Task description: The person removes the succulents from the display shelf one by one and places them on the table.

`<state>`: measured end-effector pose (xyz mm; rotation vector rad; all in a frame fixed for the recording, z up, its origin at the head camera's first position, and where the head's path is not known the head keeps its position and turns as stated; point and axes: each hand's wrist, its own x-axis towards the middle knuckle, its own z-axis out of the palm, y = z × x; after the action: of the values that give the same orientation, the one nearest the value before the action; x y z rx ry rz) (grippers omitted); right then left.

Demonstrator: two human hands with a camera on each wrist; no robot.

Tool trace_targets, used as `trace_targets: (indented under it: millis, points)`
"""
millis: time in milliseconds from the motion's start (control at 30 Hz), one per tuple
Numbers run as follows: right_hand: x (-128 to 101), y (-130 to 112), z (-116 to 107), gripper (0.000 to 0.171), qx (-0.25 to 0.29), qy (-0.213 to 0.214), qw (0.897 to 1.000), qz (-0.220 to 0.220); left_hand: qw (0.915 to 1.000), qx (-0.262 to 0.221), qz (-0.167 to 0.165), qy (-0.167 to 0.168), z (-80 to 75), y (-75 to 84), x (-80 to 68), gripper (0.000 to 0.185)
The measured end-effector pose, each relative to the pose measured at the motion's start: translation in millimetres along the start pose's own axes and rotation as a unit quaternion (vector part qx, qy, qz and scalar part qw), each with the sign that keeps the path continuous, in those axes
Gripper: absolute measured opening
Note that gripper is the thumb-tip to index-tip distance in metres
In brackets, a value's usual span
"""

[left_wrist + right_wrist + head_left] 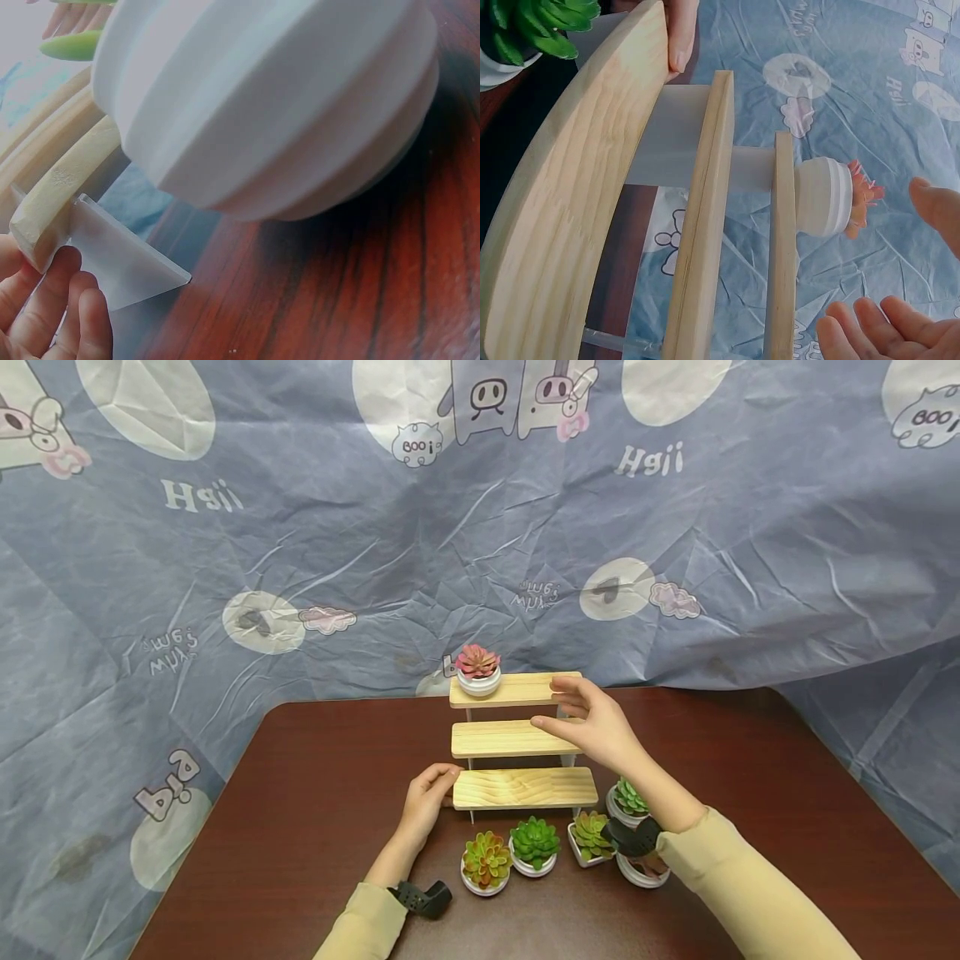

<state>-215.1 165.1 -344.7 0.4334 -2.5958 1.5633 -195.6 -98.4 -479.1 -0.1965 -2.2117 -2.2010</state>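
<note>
Left hand (427, 793) grips the bottom shelf's (525, 787) left end, likely steadying the stand. Right hand (592, 722), fingers relaxed and holding nothing, hovers right of the pink succulent (477, 669).

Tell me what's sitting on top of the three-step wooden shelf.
On the wooden shelf, the top step carries one pink succulent in a white pot at its left end. The right hand covers the right ends of the top and middle steps.

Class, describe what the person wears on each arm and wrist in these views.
Both arms wear long pale yellow sleeves. A black strap with a small black camera unit sits at each wrist, behind the bare left hand and bare right hand. No rings or gloves are visible.
</note>
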Motion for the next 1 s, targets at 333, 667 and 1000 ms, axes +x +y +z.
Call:
trace_targets:
  millis: [333,667,1000]
  points:
    - [10.8,-3.7,9.9,0.075,0.0,0.012,1.0,-0.004,1.0,-0.005,-0.001,-0.002,-0.5,-1.4,0.2,0.028]
    - [21.9,-6.6,19.2,0.076,0.01,0.02,1.0,0.012,1.0,-0.008,0.001,-0.003,-0.5,-1.5,0.3,0.029]
    - [31.1,-7.6,25.7,0.075,0.028,0.027,0.999,0.017,1.0,-0.007,0.001,-0.001,-0.6,-1.6,0.5,0.027]
